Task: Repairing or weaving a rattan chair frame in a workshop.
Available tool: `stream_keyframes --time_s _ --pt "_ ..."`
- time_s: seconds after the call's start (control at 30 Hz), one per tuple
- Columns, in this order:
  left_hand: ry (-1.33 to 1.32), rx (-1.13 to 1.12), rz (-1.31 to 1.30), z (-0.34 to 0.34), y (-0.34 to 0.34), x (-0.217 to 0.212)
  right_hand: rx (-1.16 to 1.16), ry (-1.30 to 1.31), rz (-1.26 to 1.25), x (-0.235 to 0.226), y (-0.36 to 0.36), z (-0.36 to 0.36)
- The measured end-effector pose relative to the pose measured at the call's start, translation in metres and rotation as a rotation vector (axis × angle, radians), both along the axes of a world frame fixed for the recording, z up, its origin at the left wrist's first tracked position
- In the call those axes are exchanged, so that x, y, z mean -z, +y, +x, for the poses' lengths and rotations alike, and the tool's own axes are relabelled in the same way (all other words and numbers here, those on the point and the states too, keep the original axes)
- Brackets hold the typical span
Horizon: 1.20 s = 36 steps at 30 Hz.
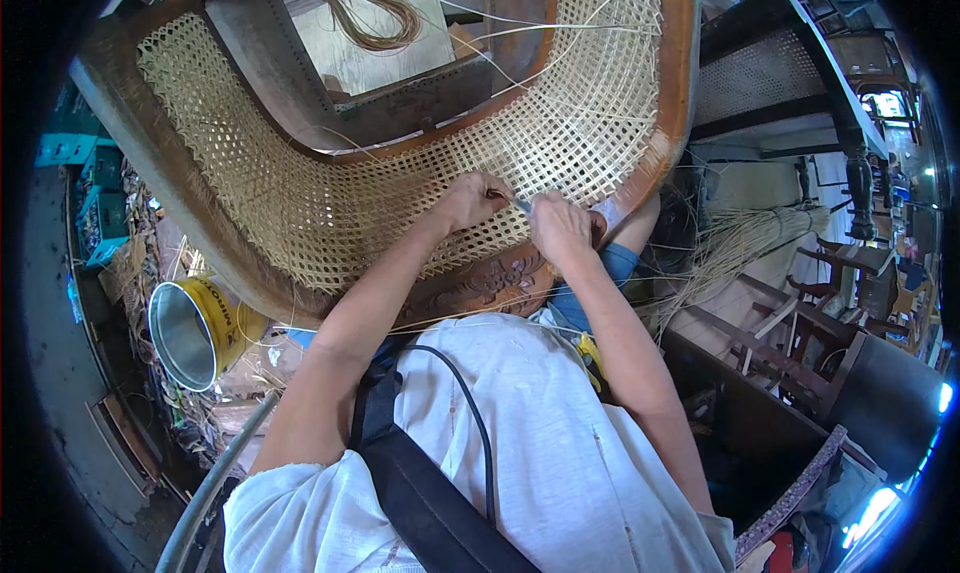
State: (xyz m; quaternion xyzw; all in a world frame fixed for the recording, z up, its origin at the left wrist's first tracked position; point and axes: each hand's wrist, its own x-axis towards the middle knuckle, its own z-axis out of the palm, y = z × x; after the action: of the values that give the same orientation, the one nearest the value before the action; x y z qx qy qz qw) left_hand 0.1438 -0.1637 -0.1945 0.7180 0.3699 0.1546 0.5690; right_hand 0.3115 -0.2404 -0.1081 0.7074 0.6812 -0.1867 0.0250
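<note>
Both the left hand (468, 201), curled with its hold unclear, and the right hand (562, 223), closed around a slim tool (522, 205), are over the woven cane panel (325, 208), near a carved rail (497, 279).

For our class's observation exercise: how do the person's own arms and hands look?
White short sleeves leave both forearms bare. The left hand and right hand wear no gloves. A broad black strap and thin black cable lie over the white shirt.

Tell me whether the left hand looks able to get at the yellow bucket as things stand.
Probably not from here: the left hand is at the woven cane, and the wooden frame lies between it and the yellow bucket.
</note>
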Motion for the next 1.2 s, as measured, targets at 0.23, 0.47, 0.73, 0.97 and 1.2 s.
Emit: stream_keyframes --time_s 0.23,0.47,0.73,0.97,1.2 --pt "-0.056 -0.003 0.051 0.002 -0.003 0.008 -0.067 -0.144 -0.065 -0.002 -0.003 -0.011" --pt "0.003 0.094 0.154 0.016 -0.006 -0.034 -0.08 -0.268 -0.05 -0.034 -0.022 0.067" --pt "-0.479 -0.088 -0.303 0.041 0.004 -0.039 0.128 -0.081 -0.235 -0.092 0.01 0.033" --pt "-0.188 -0.102 -0.142 0.018 0.015 0.009 -0.011 -0.161 -0.431 -0.047 0.021 0.0" --pt "-0.11 -0.094 -0.181 0.016 0.019 0.007 0.025 -0.134 -0.388 -0.032 0.032 -0.013"
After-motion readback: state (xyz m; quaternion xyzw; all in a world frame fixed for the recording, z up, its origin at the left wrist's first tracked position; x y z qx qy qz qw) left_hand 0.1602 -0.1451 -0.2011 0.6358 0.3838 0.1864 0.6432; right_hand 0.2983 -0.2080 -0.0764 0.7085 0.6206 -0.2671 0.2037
